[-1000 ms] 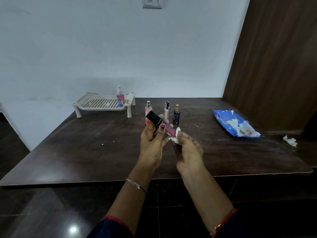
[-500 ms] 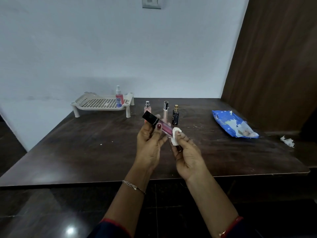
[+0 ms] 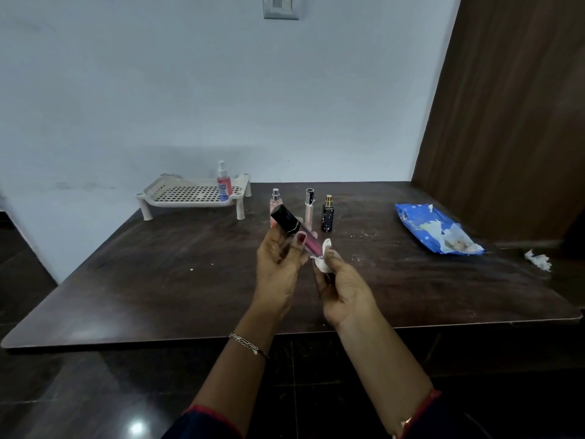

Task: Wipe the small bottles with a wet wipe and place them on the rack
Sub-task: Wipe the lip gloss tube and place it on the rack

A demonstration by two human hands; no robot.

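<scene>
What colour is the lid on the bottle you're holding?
Black lid, on a pinkish-red bottle; shows best in the head view.

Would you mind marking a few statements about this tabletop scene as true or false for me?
1. The left hand holds a black-capped pink bottle. True.
2. The right hand is empty. False: it pinches a white wipe at the lower end of that bottle.
3. One spray bottle stands on the rack. True.
4. The blue wipes pack lies on the rack. False: it lies on the table, far to the right of the rack.
5. Three small bottles stand upright on the table beyond the hands. True.
</scene>
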